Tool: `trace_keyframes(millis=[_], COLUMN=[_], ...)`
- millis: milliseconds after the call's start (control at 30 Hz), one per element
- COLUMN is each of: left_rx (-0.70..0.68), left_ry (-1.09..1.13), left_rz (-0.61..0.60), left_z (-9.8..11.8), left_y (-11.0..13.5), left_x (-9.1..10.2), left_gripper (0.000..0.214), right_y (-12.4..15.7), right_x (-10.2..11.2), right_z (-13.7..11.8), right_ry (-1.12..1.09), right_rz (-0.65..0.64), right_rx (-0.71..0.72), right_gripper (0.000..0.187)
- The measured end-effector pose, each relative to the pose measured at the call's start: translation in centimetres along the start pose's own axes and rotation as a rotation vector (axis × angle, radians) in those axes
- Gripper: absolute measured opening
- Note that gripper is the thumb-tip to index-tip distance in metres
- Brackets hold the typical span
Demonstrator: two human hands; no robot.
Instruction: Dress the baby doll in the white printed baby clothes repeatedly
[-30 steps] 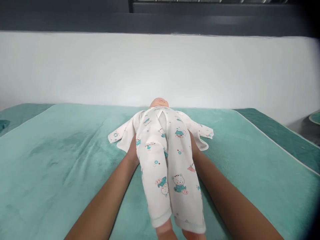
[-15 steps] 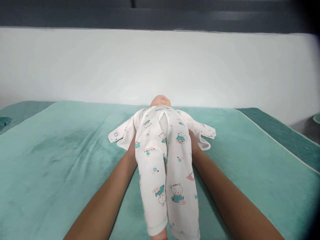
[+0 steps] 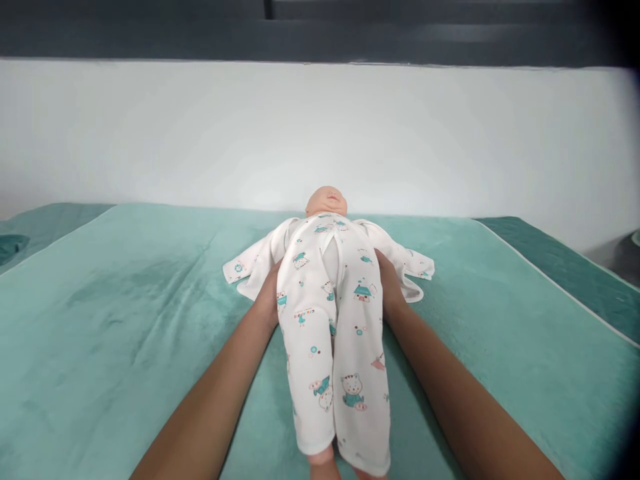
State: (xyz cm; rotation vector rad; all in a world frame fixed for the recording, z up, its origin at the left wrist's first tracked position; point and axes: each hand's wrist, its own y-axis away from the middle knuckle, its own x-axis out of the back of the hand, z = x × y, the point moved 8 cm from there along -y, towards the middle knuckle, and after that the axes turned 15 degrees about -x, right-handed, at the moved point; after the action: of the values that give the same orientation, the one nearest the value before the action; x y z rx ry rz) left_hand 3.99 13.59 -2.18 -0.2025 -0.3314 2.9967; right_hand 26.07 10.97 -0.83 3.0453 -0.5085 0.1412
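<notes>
A baby doll lies on its back, its head toward the wall and its feet toward me. It wears a white printed top with the sleeves spread out, and white open-crotch trousers with cat and house prints. My left hand is around the doll's side at the hip, on the left. On the other side my right hand holds it at the same height. The trousers and top hide most of my fingers. Two bare doll feet show below the trouser cuffs.
Under the doll lies a green plush blanket with a darker border along the right. A white wall rises behind, with a dark band above it. A dark object stands at the right edge.
The doll's head shows slightly more and sits a little further right. The trouser legs have shifted slightly up, and more of the feet shows. Both hands stay at the doll's sides.
</notes>
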Motion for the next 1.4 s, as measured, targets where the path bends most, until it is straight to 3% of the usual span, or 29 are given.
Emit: trace_keyframes(millis=[100, 233, 333, 433, 500, 600, 767, 867, 1000, 1133, 1300, 1400], left_rx=[0.166, 0.232, 0.214, 0.053, -0.080, -0.183, -0.231, -0.253, -0.321, -0.324, -0.250, -0.289], left_ry=[0.326, 0.522, 0.488, 0.260, 0.045, -0.202, -0.426, -0.528, -0.692, -0.785, -0.497, -0.354], left_rz=[0.012, 0.060, 0.105, 0.168, 0.229, 0.234, 0.013, -0.119, -0.158, -0.100, 0.025, 0.126], left_z=[-1.4, -2.4, -2.7, -1.3, 0.2, 2.0, 2.7, 2.7, 2.8, 2.8, 4.0, 5.8], left_y=[-0.1, -0.6, -0.8, -0.1, 1.5, 6.1, 15.5, 19.0, 20.3, 20.0, 20.5, 21.2], left_x=[-0.8, -1.0, -0.4, 0.9, 2.1, 3.5, 4.7, 4.1, 2.5, 2.0, 2.6, 2.7], left_gripper=[0.032, 0.031, 0.033, 0.035, 0.037, 0.036, 0.025, 0.026, 0.027, 0.014, 0.013, 0.011], right_y=[-0.6, -1.2, -1.2, -0.2, 1.3, 5.2, 14.1, 18.4, 21.6, 22.2, 22.2, 23.2], right_x=[0.2, -0.1, 0.1, 0.9, 1.4, 2.0, 3.1, 3.2, 2.5, 2.0, 2.5, 0.4], right_z=[1.4, 3.5, 3.8, 2.9, 2.3, 1.8, 2.8, 3.9, 4.6, 4.1, 1.7, -0.6], right_ry=[-0.154, -0.393, -0.402, -0.306, -0.234, -0.129, 0.133, 0.287, 0.366, 0.408, 0.228, 0.297], right_rz=[-0.009, -0.087, -0.075, -0.003, 0.023, 0.022, -0.042, -0.113, -0.185, -0.200, -0.175, -0.191], right_rx=[-0.100, -0.251, -0.252, -0.143, -0.071, 0.005, 0.088, 0.127, 0.203, 0.250, 0.241, 0.276], right_gripper=[0.032, 0.046, 0.043, 0.035, 0.032, 0.033, 0.032, 0.032, 0.041, 0.048, 0.029, 0.034])
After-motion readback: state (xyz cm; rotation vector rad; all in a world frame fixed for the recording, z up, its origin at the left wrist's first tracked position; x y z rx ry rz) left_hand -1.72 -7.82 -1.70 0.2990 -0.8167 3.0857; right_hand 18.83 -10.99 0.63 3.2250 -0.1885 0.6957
